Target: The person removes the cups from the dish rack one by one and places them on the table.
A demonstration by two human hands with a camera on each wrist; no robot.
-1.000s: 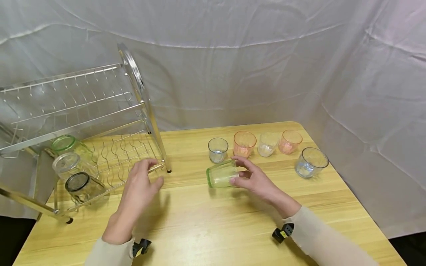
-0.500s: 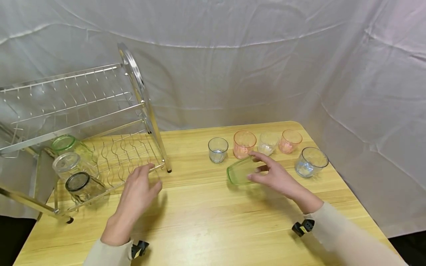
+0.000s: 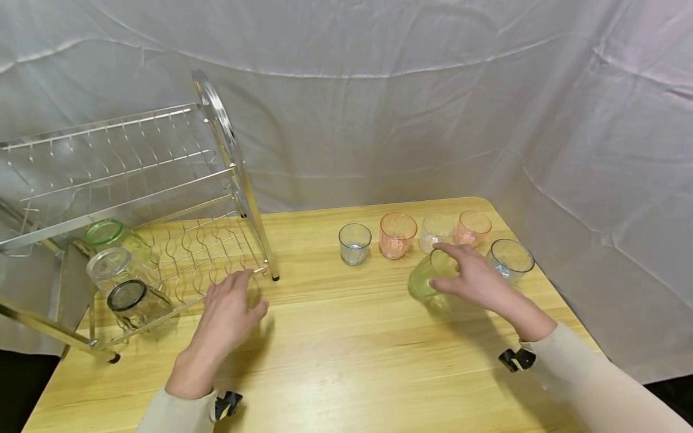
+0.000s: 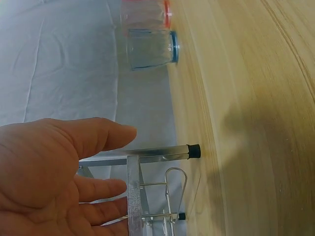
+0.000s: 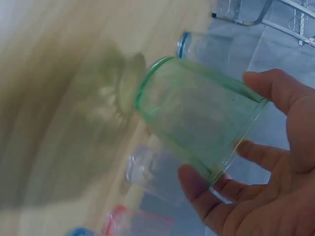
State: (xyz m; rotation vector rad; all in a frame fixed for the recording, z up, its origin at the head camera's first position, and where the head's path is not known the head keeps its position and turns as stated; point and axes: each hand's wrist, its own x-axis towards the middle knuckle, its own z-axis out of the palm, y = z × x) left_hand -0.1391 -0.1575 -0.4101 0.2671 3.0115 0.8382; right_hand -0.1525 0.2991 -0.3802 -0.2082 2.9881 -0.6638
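Wood table (image 3: 346, 361) w/ no legible writing, right hand (image 3: 476, 279) fingers gripping green glass (image 3: 428, 275), left hand (image 3: 227, 313) fingers relaxed open.

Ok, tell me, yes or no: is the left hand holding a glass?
No: the left hand is open above the table near the rack, holding nothing.

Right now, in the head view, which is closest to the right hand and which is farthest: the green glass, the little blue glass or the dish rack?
1. Green glass: held in the right hand.
2. Little blue glass: mid-table, left end of the row.
3. Dish rack: far left.
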